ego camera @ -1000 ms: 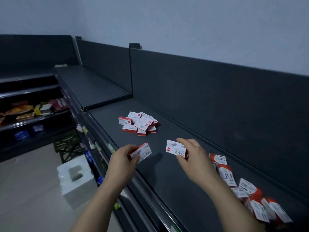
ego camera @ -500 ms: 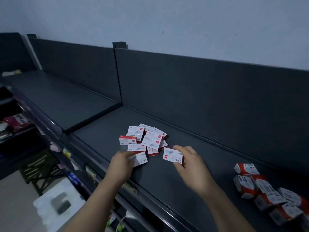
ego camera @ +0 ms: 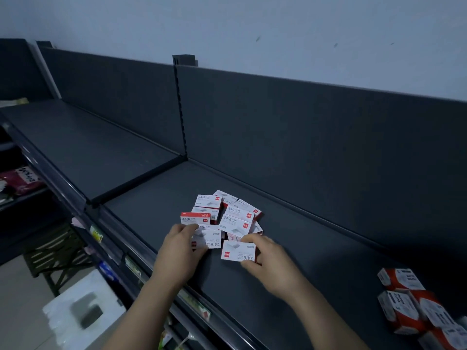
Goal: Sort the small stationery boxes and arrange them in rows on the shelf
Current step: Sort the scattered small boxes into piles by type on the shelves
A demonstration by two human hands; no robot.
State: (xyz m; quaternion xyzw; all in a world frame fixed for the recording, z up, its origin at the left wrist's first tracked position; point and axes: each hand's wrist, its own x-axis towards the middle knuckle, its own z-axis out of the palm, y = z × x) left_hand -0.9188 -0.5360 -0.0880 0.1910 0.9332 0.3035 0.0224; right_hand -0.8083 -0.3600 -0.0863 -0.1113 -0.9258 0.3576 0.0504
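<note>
Two hands, a box in each, working at the near edge of the cluster on the dark grey metal shelf (ego camera: 316, 251).

The left hand (ego camera: 180, 245) has its grip clamped, thumb against fingers, on a small white-and-red cardboard box (ego camera: 209, 240) touching the cluster of matching boxes (ego camera: 233, 214). The right hand (ego camera: 271, 261) pinches a second such box (ego camera: 238, 251) just beside it, label up. Both are held flat by their ends, I'd guess so they can go down flush against their neighbours. The cluster itself lies loose, with some boxes overlapping. A jumbled pile of redder boxes (ego camera: 409, 305) sits well apart at the right, probably still unsorted.
</note>
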